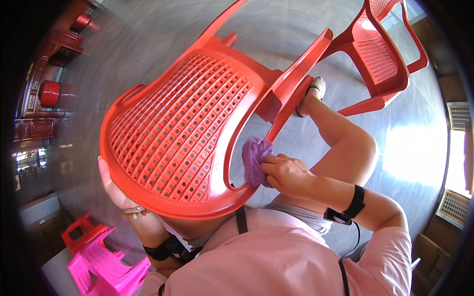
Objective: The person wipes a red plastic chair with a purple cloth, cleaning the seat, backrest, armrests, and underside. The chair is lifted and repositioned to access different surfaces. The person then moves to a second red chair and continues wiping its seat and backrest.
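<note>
A red plastic armchair [222, 192] with a perforated backrest lies tilted before me, its curved top edge towards my body. My left hand [116, 187] grips that rim at the lower left; part of the fingers is hidden behind the backrest. In my right hand [287, 174] is a bunched purple cloth [254, 162], which touches the chair's outer frame beside the long side opening. Beaded bracelets circle my left wrist.
Another red plastic armchair [403, 83] stands at the upper right. Pink [100, 259] and red plastic stools [83, 231] are at the lower left. Carved dark-red wooden furniture [40, 127] and red drum-shaped objects [50, 93] line the left side. My foot [314, 90] rests on grey floor tiles.
</note>
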`<state>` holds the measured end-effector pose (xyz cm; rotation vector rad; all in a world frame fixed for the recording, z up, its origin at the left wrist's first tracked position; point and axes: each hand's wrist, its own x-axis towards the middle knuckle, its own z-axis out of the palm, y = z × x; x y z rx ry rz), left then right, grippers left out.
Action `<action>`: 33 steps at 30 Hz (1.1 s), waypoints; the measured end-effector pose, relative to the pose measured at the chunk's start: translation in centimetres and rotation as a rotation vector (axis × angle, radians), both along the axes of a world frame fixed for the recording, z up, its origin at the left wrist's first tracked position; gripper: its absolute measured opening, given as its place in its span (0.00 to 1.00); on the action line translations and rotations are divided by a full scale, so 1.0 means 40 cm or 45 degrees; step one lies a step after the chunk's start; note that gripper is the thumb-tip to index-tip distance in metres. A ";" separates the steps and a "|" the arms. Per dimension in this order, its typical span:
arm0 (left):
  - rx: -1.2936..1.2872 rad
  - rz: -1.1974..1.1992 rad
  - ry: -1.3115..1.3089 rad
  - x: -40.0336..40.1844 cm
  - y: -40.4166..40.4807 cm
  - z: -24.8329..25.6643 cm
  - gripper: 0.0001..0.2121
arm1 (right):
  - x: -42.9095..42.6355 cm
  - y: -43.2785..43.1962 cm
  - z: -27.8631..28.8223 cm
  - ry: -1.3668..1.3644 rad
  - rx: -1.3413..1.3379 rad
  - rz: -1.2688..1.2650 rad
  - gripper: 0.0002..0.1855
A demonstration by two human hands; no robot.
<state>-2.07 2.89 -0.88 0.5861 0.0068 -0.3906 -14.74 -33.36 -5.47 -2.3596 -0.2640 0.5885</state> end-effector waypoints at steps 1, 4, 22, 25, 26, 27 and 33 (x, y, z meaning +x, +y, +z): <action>0.033 0.014 0.011 0.002 0.003 0.002 0.27 | 0.009 -0.004 -0.015 0.033 -0.028 0.027 0.08; 0.058 0.018 -0.011 0.003 0.005 0.005 0.26 | 0.042 -0.028 -0.074 0.157 -0.117 0.089 0.13; 0.186 0.030 0.008 0.011 0.011 0.034 0.27 | 0.155 0.011 -0.409 0.504 -0.588 0.369 0.14; 0.206 0.034 -0.001 0.007 0.003 0.029 0.26 | 0.159 -0.009 -0.423 0.261 -0.914 0.623 0.16; 0.229 0.032 -0.001 0.003 0.002 0.028 0.26 | 0.165 -0.019 -0.427 0.124 -1.001 0.688 0.16; 0.251 0.012 -0.001 0.001 0.002 0.028 0.26 | 0.171 -0.032 -0.427 -0.017 -1.130 0.777 0.17; 0.308 -0.090 -0.058 -0.001 0.018 0.036 0.26 | 0.272 -0.157 -0.410 0.258 -0.997 0.466 0.11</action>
